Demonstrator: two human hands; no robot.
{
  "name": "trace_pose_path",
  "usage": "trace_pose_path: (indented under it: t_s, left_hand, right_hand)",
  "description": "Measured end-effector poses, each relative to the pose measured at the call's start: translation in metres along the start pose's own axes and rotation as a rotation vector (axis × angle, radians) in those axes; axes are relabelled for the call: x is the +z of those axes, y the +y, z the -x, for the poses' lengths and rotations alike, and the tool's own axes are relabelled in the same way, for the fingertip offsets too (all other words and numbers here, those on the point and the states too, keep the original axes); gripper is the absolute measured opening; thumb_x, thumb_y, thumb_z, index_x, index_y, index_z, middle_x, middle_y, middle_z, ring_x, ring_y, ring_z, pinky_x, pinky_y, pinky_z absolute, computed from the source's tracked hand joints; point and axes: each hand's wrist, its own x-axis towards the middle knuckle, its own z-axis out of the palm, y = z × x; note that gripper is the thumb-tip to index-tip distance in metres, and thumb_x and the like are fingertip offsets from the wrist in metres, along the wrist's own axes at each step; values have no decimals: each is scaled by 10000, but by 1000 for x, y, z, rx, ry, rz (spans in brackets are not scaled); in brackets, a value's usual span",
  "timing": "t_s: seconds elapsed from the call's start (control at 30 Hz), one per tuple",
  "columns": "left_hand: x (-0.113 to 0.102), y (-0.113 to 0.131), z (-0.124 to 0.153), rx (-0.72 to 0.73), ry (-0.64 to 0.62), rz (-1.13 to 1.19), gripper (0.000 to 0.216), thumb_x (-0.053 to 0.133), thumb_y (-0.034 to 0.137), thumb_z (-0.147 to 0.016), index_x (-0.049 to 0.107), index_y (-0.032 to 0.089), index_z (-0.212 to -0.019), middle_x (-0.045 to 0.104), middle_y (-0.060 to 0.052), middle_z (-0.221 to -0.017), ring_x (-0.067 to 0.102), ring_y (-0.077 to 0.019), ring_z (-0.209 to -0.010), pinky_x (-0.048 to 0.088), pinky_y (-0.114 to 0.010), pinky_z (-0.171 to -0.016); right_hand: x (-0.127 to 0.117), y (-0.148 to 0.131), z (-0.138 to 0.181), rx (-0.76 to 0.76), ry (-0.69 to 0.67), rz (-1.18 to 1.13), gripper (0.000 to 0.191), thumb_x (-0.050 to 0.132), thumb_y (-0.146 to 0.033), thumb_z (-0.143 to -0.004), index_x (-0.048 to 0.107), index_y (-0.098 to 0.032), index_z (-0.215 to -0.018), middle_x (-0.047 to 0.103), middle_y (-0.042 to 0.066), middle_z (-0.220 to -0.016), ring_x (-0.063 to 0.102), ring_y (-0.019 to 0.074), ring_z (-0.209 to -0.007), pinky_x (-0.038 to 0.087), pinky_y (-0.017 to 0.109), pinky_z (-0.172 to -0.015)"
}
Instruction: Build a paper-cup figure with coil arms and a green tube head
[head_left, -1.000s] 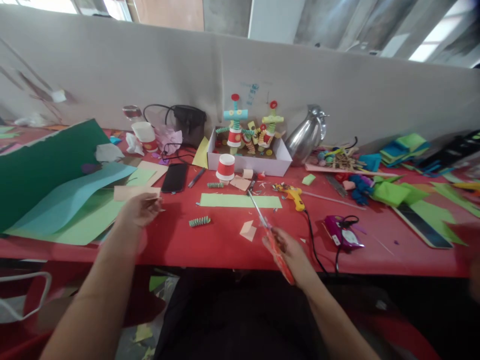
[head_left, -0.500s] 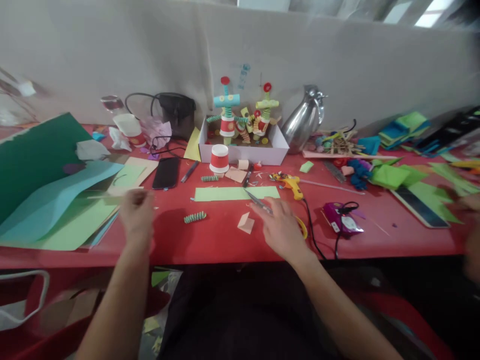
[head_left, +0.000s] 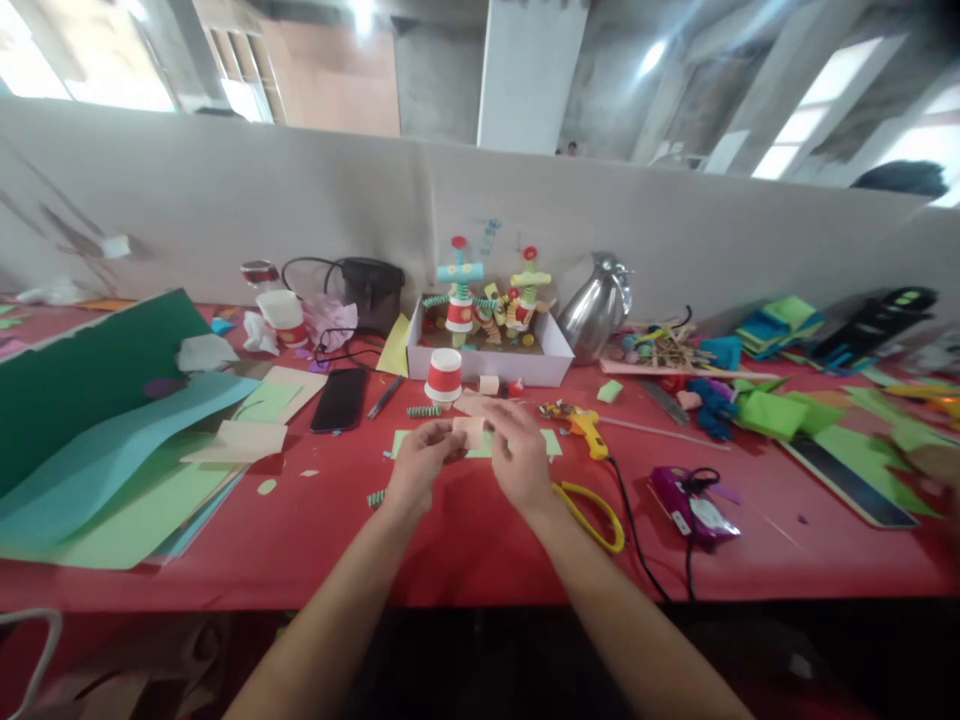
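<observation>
My left hand [head_left: 420, 462] pinches a small piece of peach paper [head_left: 468, 432] between thumb and fingers. Just right of the paper is my right hand [head_left: 519, 455], its fingers apart and reaching over toward the paper; whether they touch it I cannot tell. Beneath both hands lies a light green paper strip [head_left: 553, 442], partly covered. One green coiled paper spring [head_left: 376, 498] shows beside my left wrist, and another green coil [head_left: 424, 411] lies beyond it. The yellow-handled scissors [head_left: 616, 535] rest on the table by my right forearm, their blades hidden.
A red-and-white paper cup [head_left: 444, 376] stands before a white box [head_left: 491, 368] of cup figures. A yellow glue gun [head_left: 589, 430] with its cord lies right of my hands. Coloured paper sheets [head_left: 161, 490] are at left, a phone [head_left: 339, 400] nearer. A steel jug [head_left: 596, 312] stands behind.
My left hand has come from the paper sheets to the middle. My right hand has let go of the scissors. The small peach paper is off the table, in my left hand. The view has tilted up.
</observation>
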Motion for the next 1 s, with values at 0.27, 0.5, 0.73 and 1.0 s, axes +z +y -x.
trace_pose_path:
  t_s: [0.27, 0.5, 0.73, 1.0]
  left_hand:
    - [10, -11, -19, 100, 54, 63, 168, 805, 284, -651, 707, 154, -690, 626, -4, -651, 513, -81, -578, 395, -209, -588]
    - [-2, -22, -20, 134, -15, -82, 175, 779, 308, -716, 700, 153, -738, 592, 5, -641, 481, -83, -568, 362, -217, -568]
    - [-3, -22, -21, 105, -20, -38, 155, 776, 285, -703, 693, 160, -745, 596, 15, -653, 501, -77, -564, 387, -220, -571]
    - [-1, -20, -21, 89, 4, -52, 223, 808, 291, -651, 650, 165, -747, 611, 17, -640, 552, -92, -552, 392, -218, -546]
  right_hand:
    - [19, 13, -9, 515, -28, -514, 226, 644, -386, -825, 669, -161, -812, 643, -2, -695, 604, 146, -647, 499, 244, -592]
    - [23, 17, -2, 562, 14, -581, 212, 633, -380, -812, 665, -176, -860, 679, 4, -730, 640, 133, -584, 498, 231, -544]
    - [25, 18, -2, 580, 28, -601, 193, 666, -355, -752, 676, -182, -839, 687, 12, -740, 650, 150, -581, 498, 255, -546]
    - [22, 16, -5, 607, 112, -585, 199, 656, -376, -742, 648, -192, -815, 630, -18, -656, 600, 143, -589, 475, 257, -569]
